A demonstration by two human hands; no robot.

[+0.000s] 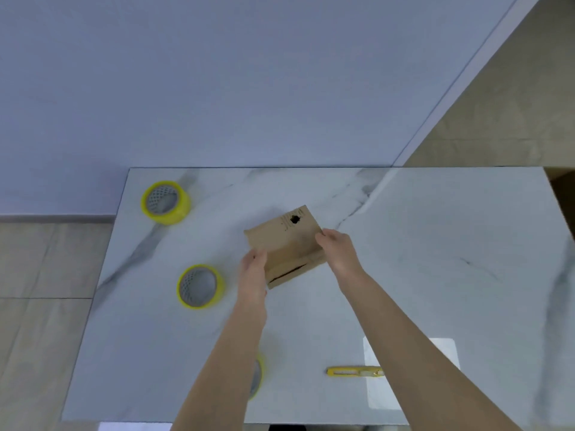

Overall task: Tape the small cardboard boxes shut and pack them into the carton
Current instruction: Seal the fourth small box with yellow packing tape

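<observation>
A small brown cardboard box (284,241) with a dark printed mark sits in the middle of the white marble table (435,244). Its near flap shows a dark gap. My left hand (253,269) grips the box's near left side. My right hand (337,247) grips its right edge. Two yellow tape rolls lie to the left, one (166,202) at the far corner and one (200,286) close to my left hand. A third roll (258,376) is mostly hidden behind my left forearm.
A yellow utility knife (354,371) lies near the table's front edge, partly under my right forearm. A brown carton corner (564,188) shows past the table's right edge. A wall stands behind the table, with tiled floor to the left.
</observation>
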